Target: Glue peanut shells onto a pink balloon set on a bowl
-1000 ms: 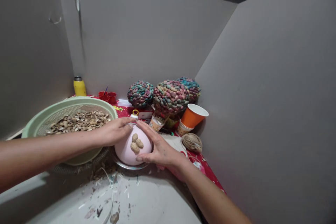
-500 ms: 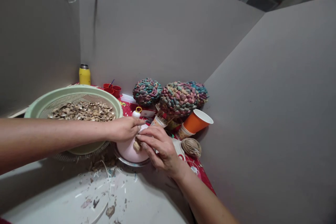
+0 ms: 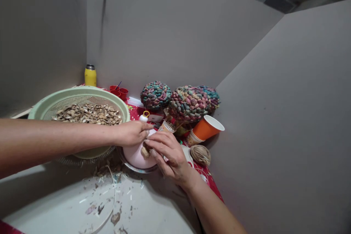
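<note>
A pale pink balloon (image 3: 134, 156) sits in a round metal bowl (image 3: 137, 170). Peanut shells (image 3: 145, 151) lie against its surface under my fingers. My left hand (image 3: 133, 133) rests over the balloon's upper side, its fingers stretched out to the right. From the right, my right hand (image 3: 168, 155) has its thumb and fingertips closed in around a peanut shell at the balloon; part of that shell is hidden by the fingers. A white bottle with a yellow ring-shaped top (image 3: 143, 117) stands just behind my left hand.
A green strainer basket (image 3: 38, 111) full of peanut shells is at left. Behind stand a yellow bottle (image 3: 90, 76), red cups (image 3: 123, 94) and shell-covered coloured balls (image 3: 155, 95). An orange paper cup (image 3: 204, 129) and a yarn coil (image 3: 200, 154) are at right. Shell scraps litter the white tabletop (image 3: 68, 197).
The view has shifted slightly, so most things appear a little to the right. Both hands keep nearly the same place on the balloon, with my right fingers still at the shell.
</note>
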Available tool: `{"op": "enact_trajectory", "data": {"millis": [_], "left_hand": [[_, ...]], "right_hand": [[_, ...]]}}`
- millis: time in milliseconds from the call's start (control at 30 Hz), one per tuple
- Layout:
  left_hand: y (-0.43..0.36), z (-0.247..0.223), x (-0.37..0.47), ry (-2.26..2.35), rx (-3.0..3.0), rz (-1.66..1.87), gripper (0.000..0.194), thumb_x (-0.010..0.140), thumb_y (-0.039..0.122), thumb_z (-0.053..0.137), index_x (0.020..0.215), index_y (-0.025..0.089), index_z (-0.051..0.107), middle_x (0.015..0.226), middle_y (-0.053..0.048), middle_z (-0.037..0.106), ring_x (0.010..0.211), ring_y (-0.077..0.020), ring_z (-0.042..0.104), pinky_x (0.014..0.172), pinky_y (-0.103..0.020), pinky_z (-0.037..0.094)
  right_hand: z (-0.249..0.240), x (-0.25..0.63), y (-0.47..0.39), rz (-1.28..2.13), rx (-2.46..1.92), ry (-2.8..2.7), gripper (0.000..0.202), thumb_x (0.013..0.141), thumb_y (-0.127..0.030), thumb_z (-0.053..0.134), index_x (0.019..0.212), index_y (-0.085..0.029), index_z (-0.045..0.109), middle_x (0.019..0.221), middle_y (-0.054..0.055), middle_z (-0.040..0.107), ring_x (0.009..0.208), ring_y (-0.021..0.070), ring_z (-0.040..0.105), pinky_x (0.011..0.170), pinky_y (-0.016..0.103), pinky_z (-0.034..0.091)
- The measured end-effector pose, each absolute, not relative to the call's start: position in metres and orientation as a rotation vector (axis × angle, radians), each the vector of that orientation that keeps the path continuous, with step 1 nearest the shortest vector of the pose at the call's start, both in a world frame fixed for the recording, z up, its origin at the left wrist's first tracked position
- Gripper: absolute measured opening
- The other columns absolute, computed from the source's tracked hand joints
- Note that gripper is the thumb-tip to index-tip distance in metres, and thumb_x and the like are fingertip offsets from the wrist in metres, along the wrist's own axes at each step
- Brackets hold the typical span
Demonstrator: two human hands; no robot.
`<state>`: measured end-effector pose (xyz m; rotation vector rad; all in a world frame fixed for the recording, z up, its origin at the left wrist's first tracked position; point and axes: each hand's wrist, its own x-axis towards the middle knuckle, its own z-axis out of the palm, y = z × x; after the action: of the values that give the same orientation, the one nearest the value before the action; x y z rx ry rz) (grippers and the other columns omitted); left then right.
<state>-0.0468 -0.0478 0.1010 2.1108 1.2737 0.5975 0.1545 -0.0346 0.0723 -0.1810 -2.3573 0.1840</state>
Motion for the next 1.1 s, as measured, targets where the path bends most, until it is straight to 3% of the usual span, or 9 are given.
{"op": "enact_trajectory", "data": {"millis": [300, 500, 700, 800, 967, 1100], "left_hand": [[-0.053, 0.107, -0.052, 1.337, 2.049, 0.663, 0.051, 0.096, 0.035, 0.034, 0.135, 0.007, 0.051, 0.148, -0.016, 0.046, 0.138, -0.0228, 0.042, 0.116, -0.035, 0.027], [-0.055, 0.108, -0.052, 1.276, 1.994, 0.811, 0.048, 0.097, 0.046, 0.034, 0.113, 0.016, 0.068, 0.123, -0.011, 0.069, 0.123, -0.0241, 0.056, 0.105, -0.031, 0.041], [-0.055, 0.108, -0.051, 1.236, 1.978, 0.820, 0.048, 0.096, 0.049, 0.036, 0.106, 0.016, 0.070, 0.117, -0.010, 0.071, 0.116, -0.0235, 0.059, 0.102, -0.030, 0.041], [-0.053, 0.106, -0.052, 1.234, 1.986, 0.775, 0.052, 0.097, 0.049, 0.031, 0.111, 0.015, 0.069, 0.122, -0.011, 0.069, 0.120, -0.0241, 0.057, 0.106, -0.032, 0.038], [-0.052, 0.111, -0.055, 1.176, 2.011, 0.788, 0.060, 0.098, 0.054, 0.026, 0.133, 0.017, 0.057, 0.142, -0.008, 0.055, 0.133, -0.0242, 0.047, 0.114, -0.036, 0.031], [-0.062, 0.129, -0.059, 1.263, 1.986, 0.847, 0.069, 0.096, 0.060, 0.022, 0.138, 0.016, 0.053, 0.145, -0.007, 0.051, 0.137, -0.0267, 0.042, 0.115, -0.036, 0.030]], "right_hand": [[0.054, 0.160, -0.037, 0.170, -0.308, -2.275, 0.054, 0.090, -0.026, 0.061, 0.141, -0.029, 0.045, 0.136, 0.011, 0.055, 0.126, 0.0309, 0.048, 0.105, 0.056, 0.040], [0.051, 0.154, -0.040, 0.072, -0.290, -2.329, 0.045, 0.090, -0.021, 0.062, 0.134, -0.027, 0.053, 0.129, 0.008, 0.062, 0.128, 0.0304, 0.046, 0.103, 0.055, 0.040], [0.051, 0.153, -0.040, 0.022, -0.302, -2.342, 0.042, 0.089, -0.019, 0.062, 0.130, -0.025, 0.054, 0.124, 0.008, 0.065, 0.123, 0.0296, 0.050, 0.101, 0.052, 0.040], [0.052, 0.154, -0.041, 0.016, -0.285, -2.365, 0.047, 0.090, -0.022, 0.061, 0.135, -0.024, 0.050, 0.127, 0.010, 0.063, 0.125, 0.0304, 0.048, 0.102, 0.053, 0.039], [0.063, 0.169, -0.047, -0.008, -0.323, -2.273, 0.061, 0.090, -0.022, 0.060, 0.147, -0.023, 0.037, 0.143, 0.016, 0.046, 0.131, 0.0316, 0.044, 0.104, 0.055, 0.039], [0.070, 0.203, -0.051, -0.078, -0.554, -2.145, 0.039, 0.091, -0.022, 0.060, 0.130, -0.024, 0.055, 0.123, 0.012, 0.063, 0.115, 0.0285, 0.056, 0.096, 0.048, 0.045]]}}
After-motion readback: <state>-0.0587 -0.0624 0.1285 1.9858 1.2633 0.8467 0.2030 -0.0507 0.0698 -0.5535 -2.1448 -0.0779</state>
